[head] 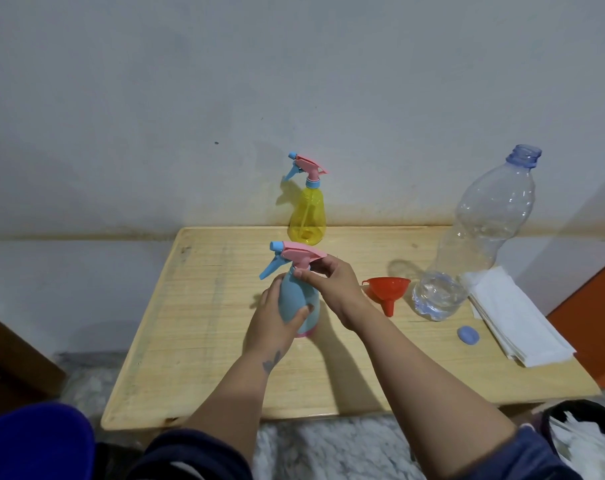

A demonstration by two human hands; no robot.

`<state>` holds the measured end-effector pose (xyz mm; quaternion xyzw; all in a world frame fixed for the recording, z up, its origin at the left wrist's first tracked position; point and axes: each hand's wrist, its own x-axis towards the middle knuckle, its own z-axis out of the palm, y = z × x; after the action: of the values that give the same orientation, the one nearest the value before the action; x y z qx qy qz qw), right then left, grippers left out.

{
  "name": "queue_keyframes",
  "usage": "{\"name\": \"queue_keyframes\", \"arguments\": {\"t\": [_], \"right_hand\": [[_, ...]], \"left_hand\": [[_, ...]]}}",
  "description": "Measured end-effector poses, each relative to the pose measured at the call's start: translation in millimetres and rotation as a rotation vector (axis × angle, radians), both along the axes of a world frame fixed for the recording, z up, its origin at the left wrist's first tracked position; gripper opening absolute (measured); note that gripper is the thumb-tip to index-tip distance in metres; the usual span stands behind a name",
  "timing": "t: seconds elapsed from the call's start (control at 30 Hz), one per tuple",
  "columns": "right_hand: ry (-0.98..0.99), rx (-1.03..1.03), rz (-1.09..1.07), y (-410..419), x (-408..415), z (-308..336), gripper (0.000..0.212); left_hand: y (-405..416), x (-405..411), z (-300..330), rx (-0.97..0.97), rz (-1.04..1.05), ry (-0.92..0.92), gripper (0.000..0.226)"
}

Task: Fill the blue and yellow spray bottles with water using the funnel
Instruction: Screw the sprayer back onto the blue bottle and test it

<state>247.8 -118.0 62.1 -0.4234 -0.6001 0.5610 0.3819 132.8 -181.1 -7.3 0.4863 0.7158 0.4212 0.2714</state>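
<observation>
While steadied upright near table (204, 375) centre, blue spray bottle (299, 308): clasped around the belly by left hand (277, 323), thumb across the front. Right hand (328, 277) pinching the collar just under the pink and blue trigger head (294, 256), fingertips (299, 274) closed on the ring; likely step, unscrewing the head, though turning not discernible. Handling, judged: thin moulded plastic, probably light and empty, slightly yielding at the belly, smooth and a little slippery; best held low on the rounded body with one hand and at the ribbed collar with the other, never by the thin trigger lever. Shape: pear-like body, narrow neck, pink base band. At 12 o'clock from it, against the wall, yellow spray bottle (307, 220): translucent, same form, head on, dip tube faintly visible, untouched. At 3 o'clock, red funnel (386, 289): rigid plastic, wide cone and short spout, lying tilted on the wood, spout toward the near edge. Just beyond, still at 3 o'clock, large clear water bottle (481, 237): uncapped, crinkly thin-walled, leaning in the wide-angle view, only a little water at the bottom. Blue cap (468, 335) at 4 o'clock, loose on the table. Stack of white napkins (515, 323) at the right edge, soft and folded. Table surface: pale, grained wood with a raised lip.
</observation>
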Motion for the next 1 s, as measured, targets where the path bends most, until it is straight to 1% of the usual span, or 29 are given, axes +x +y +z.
{"name": "queue_keyframes", "arguments": {"t": [0.13, 0.3, 0.37, 0.47, 0.57, 0.63, 0.73, 0.8, 0.83, 0.9, 1.0], "right_hand": [[-0.031, 0.003, 0.023, 2, 2, 1, 0.017], [-0.025, 0.013, 0.021, -1, 1, 2, 0.021], [-0.024, 0.021, 0.034, -2, 3, 2, 0.020], [-0.028, 0.056, 0.051, -3, 3, 2, 0.019], [-0.057, 0.095, 0.040, -4, -1, 2, 0.013], [-0.052, 0.105, 0.043, -3, -2, 7, 0.007], [-0.055, 0.136, 0.094, 4, -2, 19, 0.020], [-0.075, 0.149, 0.143, 8, -1, 30, 0.033], [-0.085, 0.145, 0.166, 10, -1, 35, 0.035], [-0.098, 0.120, 0.209, 13, 1, 46, 0.029], [-0.096, 0.048, 0.242, 17, 2, 54, 0.021]], "left_hand": [[0, -1, 0, -0.004, -0.006, -0.004, 0.076], [0, -2, 2, -0.006, -0.023, -0.019, 0.078], [0, -4, 2, -0.027, -0.029, -0.050, 0.081], [4, -4, 4, -0.059, -0.064, -0.143, 0.089], [8, 1, 11, -0.035, -0.048, -0.139, 0.076], [7, 3, 15, 0.005, -0.030, -0.141, 0.072], [0, 3, 25, 0.079, -0.039, -0.222, 0.068], [-3, 2, 34, 0.092, -0.066, -0.337, 0.063], [-3, 1, 38, 0.089, -0.082, -0.392, 0.061], [-5, 2, 48, 0.079, -0.115, -0.464, 0.057], [-6, 1, 58, 0.070, -0.153, -0.485, 0.055]]}}
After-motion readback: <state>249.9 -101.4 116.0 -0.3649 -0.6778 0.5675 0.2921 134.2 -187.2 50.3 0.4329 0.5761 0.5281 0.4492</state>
